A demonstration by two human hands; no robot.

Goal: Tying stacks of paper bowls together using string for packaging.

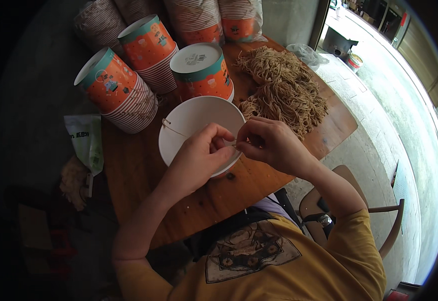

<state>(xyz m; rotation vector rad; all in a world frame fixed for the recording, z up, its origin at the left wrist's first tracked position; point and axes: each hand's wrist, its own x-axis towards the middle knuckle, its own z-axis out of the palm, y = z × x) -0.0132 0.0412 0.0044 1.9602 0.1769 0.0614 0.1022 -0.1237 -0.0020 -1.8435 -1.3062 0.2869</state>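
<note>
A white-lined paper bucket (191, 111) stands mouth up on the wooden table in front of me. A thin tan cord (175, 130) passes through its rim at the left and runs across the mouth toward my fingers. My left hand (201, 153) reaches over the bucket, thumb and fingers pinched on the cord. Close beside it, at the right side of the rim, my right hand (274, 144) pinches the cord too, fingertips nearly touching the left ones. My fingers partly hide the cord's end and that part of the rim. A heap of tan cords (286, 93) lies beyond my right hand.
Upside-down orange and teal paper buckets (201, 75) stand stacked behind, with another stack (116, 90) leaning at the left. Plastic-wrapped stacks (194, 20) fill the back. A white and green bag (86, 140) hangs by the table's (134, 175) left edge. A chair (349, 190) is at the right.
</note>
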